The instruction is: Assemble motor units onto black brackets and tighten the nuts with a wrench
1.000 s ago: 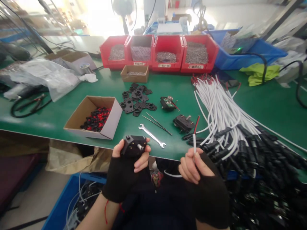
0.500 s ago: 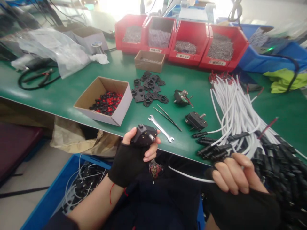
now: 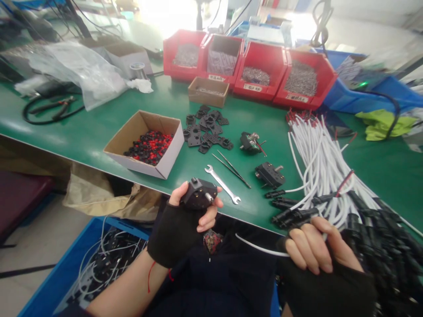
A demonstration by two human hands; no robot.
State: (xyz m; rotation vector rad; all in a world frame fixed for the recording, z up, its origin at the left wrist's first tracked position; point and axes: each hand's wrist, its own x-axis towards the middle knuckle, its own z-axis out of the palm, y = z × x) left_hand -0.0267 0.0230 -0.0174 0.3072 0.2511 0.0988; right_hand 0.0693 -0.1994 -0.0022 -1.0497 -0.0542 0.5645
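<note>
My left hand (image 3: 185,220), in a black fingerless glove, grips a black plastic housing (image 3: 198,193) with a metal shaft pointing toward the right. It is held just off the table's front edge. My right hand (image 3: 317,251), gloved the same way, is closed round a white cable (image 3: 261,249), whose loose end reaches left toward my lap. Beyond the housing lie an open-end wrench (image 3: 223,184) and tweezers (image 3: 231,168). A similar black housing (image 3: 270,174) and an opened one with a circuit board (image 3: 251,143) sit farther back.
Many white cables (image 3: 317,158) with black connectors cover the table's right side. A cardboard box (image 3: 173,154) holds red and black parts. Black plates (image 3: 208,127) lie beside it. Red bins (image 3: 280,79) of small hardware line the back. A blue crate (image 3: 49,281) stands below left.
The whole view has shifted slightly, with the table items appearing lower. My left hand keeps the housing; my right hand keeps the cable and sits slightly more to the left.
</note>
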